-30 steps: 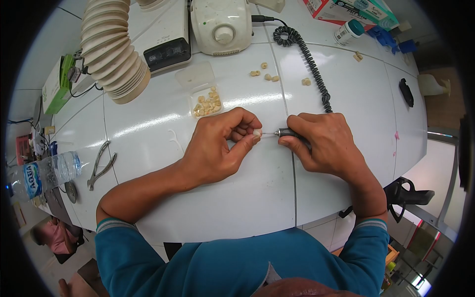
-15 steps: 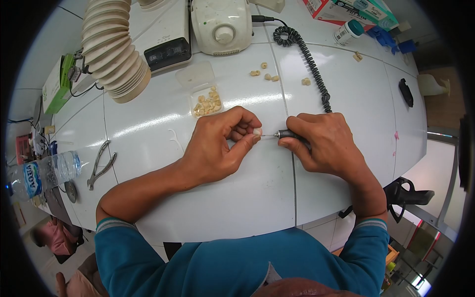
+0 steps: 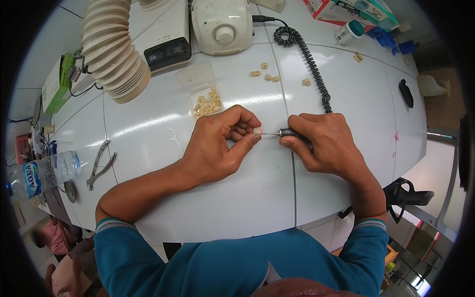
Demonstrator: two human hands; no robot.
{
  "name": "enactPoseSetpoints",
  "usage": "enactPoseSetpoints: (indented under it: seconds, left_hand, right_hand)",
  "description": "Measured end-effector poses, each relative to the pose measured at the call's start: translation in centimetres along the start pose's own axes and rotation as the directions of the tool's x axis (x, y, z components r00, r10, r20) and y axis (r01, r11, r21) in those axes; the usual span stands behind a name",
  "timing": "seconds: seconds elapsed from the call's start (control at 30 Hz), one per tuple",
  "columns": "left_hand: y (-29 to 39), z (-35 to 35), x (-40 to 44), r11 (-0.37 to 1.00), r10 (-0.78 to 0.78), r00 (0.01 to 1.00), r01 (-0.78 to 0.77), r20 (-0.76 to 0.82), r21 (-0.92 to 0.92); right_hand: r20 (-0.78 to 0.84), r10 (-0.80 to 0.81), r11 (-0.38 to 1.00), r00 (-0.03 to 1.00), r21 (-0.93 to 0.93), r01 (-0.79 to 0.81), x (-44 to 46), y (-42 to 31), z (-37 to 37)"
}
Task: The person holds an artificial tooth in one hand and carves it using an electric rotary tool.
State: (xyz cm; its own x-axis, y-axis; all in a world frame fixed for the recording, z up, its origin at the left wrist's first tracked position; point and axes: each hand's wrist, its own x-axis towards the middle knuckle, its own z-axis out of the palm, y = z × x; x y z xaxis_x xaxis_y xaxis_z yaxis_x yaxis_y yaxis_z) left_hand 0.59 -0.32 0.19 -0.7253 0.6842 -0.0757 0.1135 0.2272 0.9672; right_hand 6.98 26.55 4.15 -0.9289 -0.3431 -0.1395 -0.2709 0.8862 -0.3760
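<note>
My left hand is closed, pinching a small off-white dental crown between thumb and fingertips. Fingers partly cover the crown. My right hand is wrapped round a dark rotary handpiece. From its metal nose a thin bur points left, and its tip reaches the crown; whether it touches cannot be made out. Just beyond my left hand stands a clear plastic box, lid folded back, holding many yellowish crowns. Several loose crowns lie farther back on the white table.
A coiled black cord runs toward my right hand near the control unit. At the back left hangs a ribbed hose. Pliers and a water bottle lie left. A white jar stands back right. People sit at lower left.
The handpiece and my right hand have shifted very slightly to the right, with more of the bur showing. My left hand stays nearly still. A person at lower left has moved.
</note>
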Motion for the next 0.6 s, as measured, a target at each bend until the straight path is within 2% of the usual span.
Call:
enactPoseSetpoints:
  seconds: [0.47,0.6]
  left_hand:
    - [0.2,-0.03,-0.02,1.0,-0.009,1.0,0.009,0.005,0.002]
    - [-0.21,0.25,0.01,0.999,0.044,0.998,-0.044,-0.043,0.002]
  right_hand:
    - [0.009,0.018,1.0,1.0,-0.016,-0.018,0.04,-0.21,0.07]
    - [-0.009,0.024,1.0,1.0,-0.014,-0.024,0.04,-0.21,0.31]
